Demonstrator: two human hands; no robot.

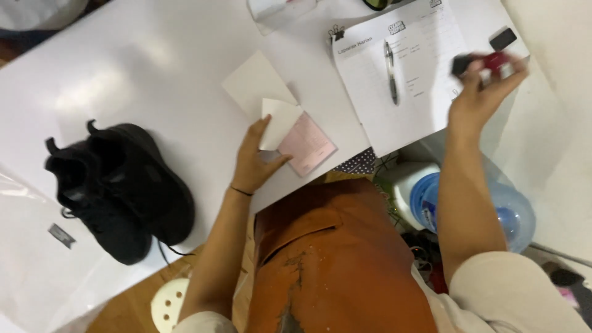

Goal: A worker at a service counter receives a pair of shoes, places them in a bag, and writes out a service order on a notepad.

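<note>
My left hand (256, 161) rests at the white table's near edge and pinches up the white top sheet (280, 120) of a small receipt pad, showing the pink sheet (306, 145) under it. Raised over the printed form (407, 74), my right hand (484, 92) grips a red and black rubber stamp (487, 63); it is blurred. Lying on that form is a pen (391, 71). A small black stamp pad (502, 39) sits just beyond the right hand.
A pair of black sneakers (120, 188) stands on the white table (154, 74) at the left, next to a clear plastic bag (28, 246). A cream card (256, 80) lies behind the pad. Under the table are a blue water jug (502, 213) and a white stool (169, 302).
</note>
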